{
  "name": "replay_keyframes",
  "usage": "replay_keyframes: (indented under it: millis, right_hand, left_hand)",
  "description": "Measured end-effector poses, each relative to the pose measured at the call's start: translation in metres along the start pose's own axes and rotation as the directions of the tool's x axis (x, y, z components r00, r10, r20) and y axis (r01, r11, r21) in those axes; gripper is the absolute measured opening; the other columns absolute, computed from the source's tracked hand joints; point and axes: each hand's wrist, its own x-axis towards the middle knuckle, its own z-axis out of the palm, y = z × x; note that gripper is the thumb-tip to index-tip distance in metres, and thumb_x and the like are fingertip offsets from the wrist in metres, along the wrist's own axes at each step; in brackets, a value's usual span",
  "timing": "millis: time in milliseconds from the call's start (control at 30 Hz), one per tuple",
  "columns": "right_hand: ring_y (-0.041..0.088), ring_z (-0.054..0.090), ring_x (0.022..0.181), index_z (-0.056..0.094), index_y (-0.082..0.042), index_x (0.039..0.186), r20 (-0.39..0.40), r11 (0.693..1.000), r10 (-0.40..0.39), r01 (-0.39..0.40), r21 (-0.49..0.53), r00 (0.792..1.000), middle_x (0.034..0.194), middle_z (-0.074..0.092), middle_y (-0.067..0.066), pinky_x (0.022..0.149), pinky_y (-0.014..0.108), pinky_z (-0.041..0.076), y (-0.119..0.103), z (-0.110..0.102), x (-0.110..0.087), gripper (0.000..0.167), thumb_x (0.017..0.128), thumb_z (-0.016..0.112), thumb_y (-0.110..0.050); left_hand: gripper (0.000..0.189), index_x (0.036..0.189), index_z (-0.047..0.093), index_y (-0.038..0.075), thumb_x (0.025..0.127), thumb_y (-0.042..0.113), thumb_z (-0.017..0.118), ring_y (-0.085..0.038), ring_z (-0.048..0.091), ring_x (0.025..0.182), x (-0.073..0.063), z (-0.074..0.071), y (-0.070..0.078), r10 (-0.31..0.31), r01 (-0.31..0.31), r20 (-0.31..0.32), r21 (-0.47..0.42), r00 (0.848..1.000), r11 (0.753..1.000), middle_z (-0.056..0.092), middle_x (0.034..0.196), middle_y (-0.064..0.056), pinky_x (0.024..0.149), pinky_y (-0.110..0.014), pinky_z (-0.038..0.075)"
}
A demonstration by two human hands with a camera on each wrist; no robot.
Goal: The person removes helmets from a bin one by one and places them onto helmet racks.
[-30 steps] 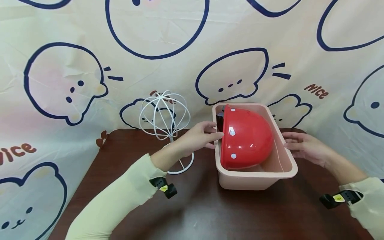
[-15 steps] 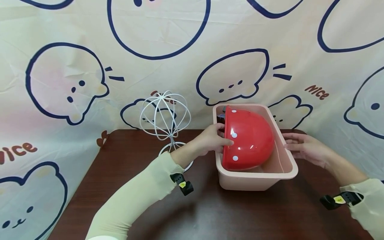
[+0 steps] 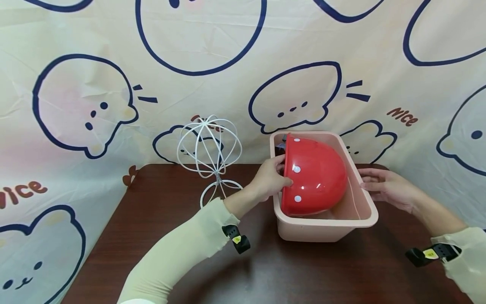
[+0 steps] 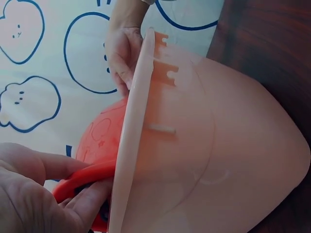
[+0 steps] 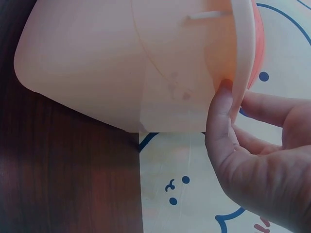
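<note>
A red helmet (image 3: pixel 317 175) with white dots lies on its side in a pink plastic bin (image 3: pixel 326 230), its opening facing left. My left hand (image 3: pixel 270 177) pinches the helmet's rim, thumb on the outer shell and fingers inside. The left wrist view shows the red rim (image 4: pixel 90 175) between thumb and fingers, just above the bin's edge. On the bin's right side my right hand (image 3: pixel 392 190) holds the edge; in the right wrist view its fingers and thumb lie on both sides of the rim (image 5: pixel 245 48). The helmet's inside is mostly hidden.
A white wire stand (image 3: pixel 208 147) with a round cage top stands left of the bin, behind my left forearm. Both are on a dark brown table (image 3: pixel 182 274). A cartoon-printed cloth (image 3: pixel 212 93) hangs behind the table.
My left hand has moved right from the bin's left edge and taken hold of the helmet's rim. The right hand stays at the bin's edge, and the helmet has hardly shifted.
</note>
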Motion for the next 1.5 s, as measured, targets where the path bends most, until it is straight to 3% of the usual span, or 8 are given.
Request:
replay_keyframes:
  millis: [267, 433, 733, 1267, 1500]
  right_hand:
    - [0.010, 0.068, 0.101, 0.021, 0.008, 0.155, 0.003, 1.000, 0.000, 0.000, -0.014, 1.000, 0.113, 0.068, -0.008, 0.087, 0.038, 0.060, -0.002, 0.001, 0.000, 0.068, 0.103, 0.059, -0.013]
    - [0.010, 0.068, 0.102, 0.021, 0.007, 0.156, -0.007, 1.000, 0.003, -0.003, -0.029, 1.000, 0.115, 0.067, -0.007, 0.089, 0.041, 0.060, -0.002, 0.002, 0.000, 0.069, 0.103, 0.060, -0.014]
    - [0.012, 0.067, 0.103, 0.021, 0.006, 0.156, -0.020, 0.999, 0.001, -0.002, -0.043, 1.000, 0.117, 0.065, -0.007, 0.091, 0.043, 0.059, -0.001, 0.004, -0.002, 0.072, 0.101, 0.063, -0.016]
    - [0.015, 0.067, 0.104, 0.024, 0.005, 0.155, -0.034, 0.997, -0.002, -0.001, -0.071, 0.999, 0.121, 0.064, 0.000, 0.092, 0.046, 0.058, -0.003, 0.005, -0.004, 0.072, 0.101, 0.064, -0.017]
    - [0.014, 0.067, 0.103, 0.024, 0.007, 0.155, -0.036, 0.996, -0.004, 0.000, -0.093, 0.999, 0.125, 0.062, 0.007, 0.091, 0.041, 0.059, -0.005, 0.006, -0.005, 0.071, 0.101, 0.063, -0.017]
  left_hand:
    - [0.082, 0.154, 0.043, 0.015, 0.083, -0.002, 0.080, -0.026, 0.067, 0.110, -0.004, 0.002, 0.002, -0.018, 0.017, -0.036, -0.029, 0.999, 0.999, 0.063, 0.131, -0.006, 0.082, -0.043, 0.062]
    - [0.082, 0.155, 0.043, 0.016, 0.083, -0.002, 0.080, -0.026, 0.067, 0.113, -0.006, 0.001, 0.005, 0.013, -0.015, -0.040, -0.034, 0.999, 0.999, 0.063, 0.133, -0.005, 0.083, -0.043, 0.061]
    - [0.080, 0.155, 0.042, 0.017, 0.086, -0.003, 0.077, -0.027, 0.066, 0.114, -0.014, -0.012, 0.019, 0.078, -0.082, -0.045, -0.107, 0.996, 0.991, 0.062, 0.136, -0.006, 0.082, -0.041, 0.062]
    - [0.080, 0.155, 0.044, 0.019, 0.086, 0.000, 0.078, -0.023, 0.069, 0.110, -0.020, -0.029, 0.037, 0.071, -0.084, -0.063, -0.233, 0.995, 0.969, 0.063, 0.134, -0.003, 0.083, -0.042, 0.061]
    - [0.077, 0.153, 0.046, 0.021, 0.086, 0.001, 0.078, -0.024, 0.069, 0.109, -0.021, -0.034, 0.042, 0.083, -0.097, -0.060, -0.298, 0.995, 0.950, 0.064, 0.133, -0.003, 0.083, -0.042, 0.061]
